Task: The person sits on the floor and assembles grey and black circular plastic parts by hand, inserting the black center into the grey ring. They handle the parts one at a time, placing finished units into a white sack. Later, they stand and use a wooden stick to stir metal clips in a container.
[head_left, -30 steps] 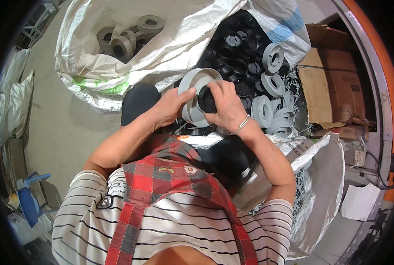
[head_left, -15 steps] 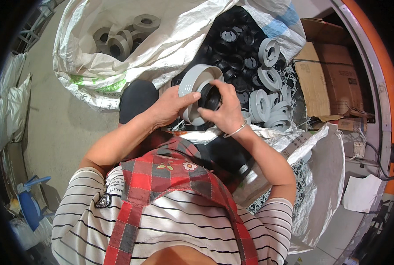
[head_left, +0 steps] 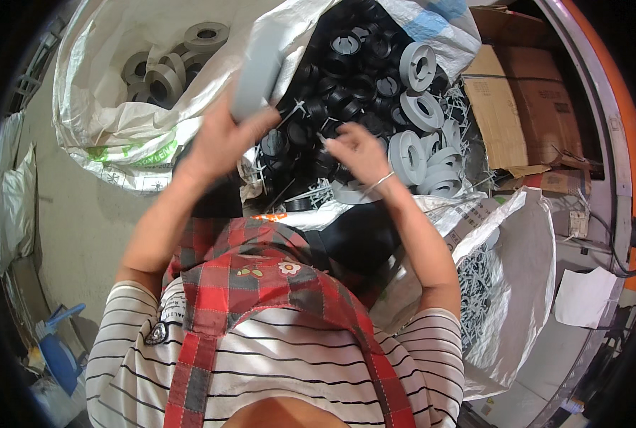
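While edge-on, grey plastic spool fills left hand.

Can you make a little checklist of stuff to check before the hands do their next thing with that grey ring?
1. Left hand has the grey ring: ok, fingers wrap its lower edge.
2. Ring is whole: cannot tell, it is blurred and seen edge-on.
3. Right hand is free: ok, it looks empty, fingers spread over the black parts.
4. Left sack is open: ok, grey rings already lie inside.
5. Way from ring to sack mouth: ok, nothing lies between.
6. More grey rings to reach: ok, a pile sits right of the right hand.
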### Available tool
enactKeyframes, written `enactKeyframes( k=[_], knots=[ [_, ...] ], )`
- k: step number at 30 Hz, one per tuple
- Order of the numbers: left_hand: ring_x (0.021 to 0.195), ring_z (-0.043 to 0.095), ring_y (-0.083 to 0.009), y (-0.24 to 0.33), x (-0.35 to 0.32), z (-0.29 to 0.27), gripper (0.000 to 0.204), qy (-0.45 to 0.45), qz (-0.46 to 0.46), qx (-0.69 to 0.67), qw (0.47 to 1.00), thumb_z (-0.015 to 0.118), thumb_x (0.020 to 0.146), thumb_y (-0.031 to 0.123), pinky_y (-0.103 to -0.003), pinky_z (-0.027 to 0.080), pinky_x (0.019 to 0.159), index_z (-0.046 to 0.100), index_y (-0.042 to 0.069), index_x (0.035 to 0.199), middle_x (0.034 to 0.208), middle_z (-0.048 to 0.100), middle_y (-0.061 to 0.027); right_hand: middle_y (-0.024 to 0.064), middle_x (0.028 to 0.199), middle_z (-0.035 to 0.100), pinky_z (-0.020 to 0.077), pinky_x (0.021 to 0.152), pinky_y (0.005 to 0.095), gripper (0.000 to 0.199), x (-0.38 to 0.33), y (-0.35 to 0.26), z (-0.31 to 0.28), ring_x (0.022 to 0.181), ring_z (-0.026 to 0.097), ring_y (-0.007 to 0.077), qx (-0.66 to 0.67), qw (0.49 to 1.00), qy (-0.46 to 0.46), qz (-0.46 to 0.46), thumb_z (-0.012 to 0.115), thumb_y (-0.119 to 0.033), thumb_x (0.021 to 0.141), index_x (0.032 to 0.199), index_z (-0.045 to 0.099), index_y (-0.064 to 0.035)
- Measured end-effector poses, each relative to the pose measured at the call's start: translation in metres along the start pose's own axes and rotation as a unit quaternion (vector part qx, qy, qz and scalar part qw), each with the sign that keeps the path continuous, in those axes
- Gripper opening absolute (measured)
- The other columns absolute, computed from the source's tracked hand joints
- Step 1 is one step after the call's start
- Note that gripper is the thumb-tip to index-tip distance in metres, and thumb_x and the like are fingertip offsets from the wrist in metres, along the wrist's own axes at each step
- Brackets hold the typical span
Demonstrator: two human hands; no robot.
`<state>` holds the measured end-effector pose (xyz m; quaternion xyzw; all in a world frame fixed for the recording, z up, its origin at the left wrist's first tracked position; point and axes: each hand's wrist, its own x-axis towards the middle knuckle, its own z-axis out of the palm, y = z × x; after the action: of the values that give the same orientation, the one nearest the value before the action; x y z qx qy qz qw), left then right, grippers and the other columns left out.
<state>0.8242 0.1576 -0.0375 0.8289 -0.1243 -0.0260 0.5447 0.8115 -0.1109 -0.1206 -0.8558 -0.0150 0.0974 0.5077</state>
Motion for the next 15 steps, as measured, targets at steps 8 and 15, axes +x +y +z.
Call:
enactKeyframes(
  k=[8,15],
  knots=[
    [0.132,0.040,-0.0285,-0.023,0.023,-0.025,0.071,0.109,0.212,0.151,0.959,0.076,0.077,0.024,-0.038,0.033,0.107,0.044,0.003,0.136,0.139,0.045,-0.0197,0.0263,0.101,0.062,0.0490,0.081,0.0451,0.047,0.015,0.154,-0.080,0.093,0.060,0.0408,-0.430,0.885,0.121,0.133,0.080,-0.020,0.064,0.097,0.058,0.0039],
    [0.127,0.043,-0.0305,-0.063,0.001,0.069,0.077,-0.201,0.261,0.250,0.911,0.071,0.064,0.004,-0.051,0.021,0.111,0.042,0.005,0.135,0.117,0.058,-0.0190,0.0128,0.112,0.064,0.0420,0.100,0.0403,0.050,0.004,-0.014,-0.011,0.104,0.060,0.0309,-0.142,0.922,-0.220,-0.286,0.078,-0.020,0.069,0.114,0.060,-0.0068]
  ],
)
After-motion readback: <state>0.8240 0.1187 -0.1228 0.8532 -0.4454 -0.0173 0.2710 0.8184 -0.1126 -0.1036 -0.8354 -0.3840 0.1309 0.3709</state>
